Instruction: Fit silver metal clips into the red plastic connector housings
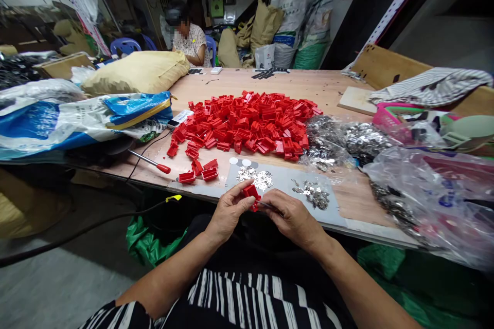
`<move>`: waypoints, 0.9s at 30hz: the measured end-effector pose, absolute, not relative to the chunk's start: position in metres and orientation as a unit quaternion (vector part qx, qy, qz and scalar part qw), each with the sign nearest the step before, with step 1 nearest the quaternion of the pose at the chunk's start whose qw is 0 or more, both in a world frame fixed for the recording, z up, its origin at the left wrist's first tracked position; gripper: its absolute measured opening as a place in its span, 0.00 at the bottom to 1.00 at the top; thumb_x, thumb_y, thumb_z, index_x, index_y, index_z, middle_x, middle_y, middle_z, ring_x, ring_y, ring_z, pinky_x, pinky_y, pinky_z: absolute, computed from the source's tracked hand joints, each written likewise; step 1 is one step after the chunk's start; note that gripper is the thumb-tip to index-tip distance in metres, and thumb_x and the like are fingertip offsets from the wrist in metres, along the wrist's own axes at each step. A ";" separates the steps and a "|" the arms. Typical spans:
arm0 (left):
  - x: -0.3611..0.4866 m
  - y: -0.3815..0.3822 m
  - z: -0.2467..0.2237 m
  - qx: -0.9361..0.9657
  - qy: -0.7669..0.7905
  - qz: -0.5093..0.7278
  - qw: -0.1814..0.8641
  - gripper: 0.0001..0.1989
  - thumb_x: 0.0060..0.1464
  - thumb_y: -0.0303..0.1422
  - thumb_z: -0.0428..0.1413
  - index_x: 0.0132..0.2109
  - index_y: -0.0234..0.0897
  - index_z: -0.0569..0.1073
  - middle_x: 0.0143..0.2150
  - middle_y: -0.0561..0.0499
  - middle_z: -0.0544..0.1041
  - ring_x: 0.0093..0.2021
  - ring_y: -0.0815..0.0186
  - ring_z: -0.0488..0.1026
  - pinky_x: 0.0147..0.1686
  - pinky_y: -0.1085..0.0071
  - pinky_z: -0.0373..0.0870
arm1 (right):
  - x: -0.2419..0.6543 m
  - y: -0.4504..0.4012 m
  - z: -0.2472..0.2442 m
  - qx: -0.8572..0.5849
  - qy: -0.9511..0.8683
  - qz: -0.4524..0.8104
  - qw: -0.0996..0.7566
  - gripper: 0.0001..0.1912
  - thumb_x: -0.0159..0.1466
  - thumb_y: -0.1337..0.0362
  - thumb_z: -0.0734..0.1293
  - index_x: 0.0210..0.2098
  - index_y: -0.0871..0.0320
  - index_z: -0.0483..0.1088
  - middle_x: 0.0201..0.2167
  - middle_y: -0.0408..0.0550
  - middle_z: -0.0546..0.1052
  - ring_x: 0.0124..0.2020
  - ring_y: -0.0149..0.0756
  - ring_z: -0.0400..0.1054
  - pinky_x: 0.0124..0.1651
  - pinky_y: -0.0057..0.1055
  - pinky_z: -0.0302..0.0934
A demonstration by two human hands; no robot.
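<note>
One red plastic part, held in the left hand, the right hand touching it, at the table's near edge.

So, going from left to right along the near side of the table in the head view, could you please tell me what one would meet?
Red-handled tool, left hand, red plastic piece in its fingers, right hand, large clear plastic bag.
</note>
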State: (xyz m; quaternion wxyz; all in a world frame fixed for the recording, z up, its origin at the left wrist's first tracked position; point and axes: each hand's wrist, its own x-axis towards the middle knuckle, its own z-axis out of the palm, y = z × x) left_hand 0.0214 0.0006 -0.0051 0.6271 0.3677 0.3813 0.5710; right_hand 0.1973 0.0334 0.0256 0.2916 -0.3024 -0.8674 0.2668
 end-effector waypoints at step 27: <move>-0.004 0.025 -0.030 0.664 0.501 0.437 0.342 0.17 0.49 0.28 0.61 0.48 0.41 0.72 0.45 0.51 0.77 0.43 0.65 0.75 0.46 0.68 0.70 | 0.198 0.043 -0.002 -0.433 -0.823 0.290 0.227 0.11 0.66 0.65 0.60 0.45 0.54 0.70 0.39 0.48 0.76 0.38 0.37 0.71 0.43 0.34 0.63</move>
